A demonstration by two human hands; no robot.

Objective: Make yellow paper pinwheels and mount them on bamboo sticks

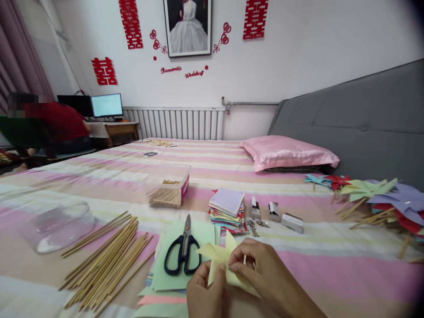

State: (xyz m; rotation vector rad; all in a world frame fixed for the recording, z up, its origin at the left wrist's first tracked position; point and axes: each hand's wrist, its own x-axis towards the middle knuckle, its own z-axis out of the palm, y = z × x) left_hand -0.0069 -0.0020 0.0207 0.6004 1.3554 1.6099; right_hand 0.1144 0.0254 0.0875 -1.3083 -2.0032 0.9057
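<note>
A yellow paper pinwheel (214, 252) is held up near the bottom centre, its folded blades pointing outward. My left hand (206, 287) grips it from the lower left, thumb over the paper. From the right, my right hand (261, 267) pinches close to its centre; whether a small pin is between those fingertips I cannot make out. Just left of the pinwheel, scissors (183, 251) with dark handles lie on green paper sheets (206, 230). Behind it stands a stack of coloured paper squares (227, 205), with small metal fasteners (254, 228) beside it.
Wooden sticks (109, 260) lie at left, near a clear plastic container (62, 223). A clear box (170, 190) holds more sticks. Small boxes (273, 211) sit right of the paper stack. Finished pinwheels (371, 189) lie at far right, below a pink pillow (289, 152). A person (59, 119) sits far left.
</note>
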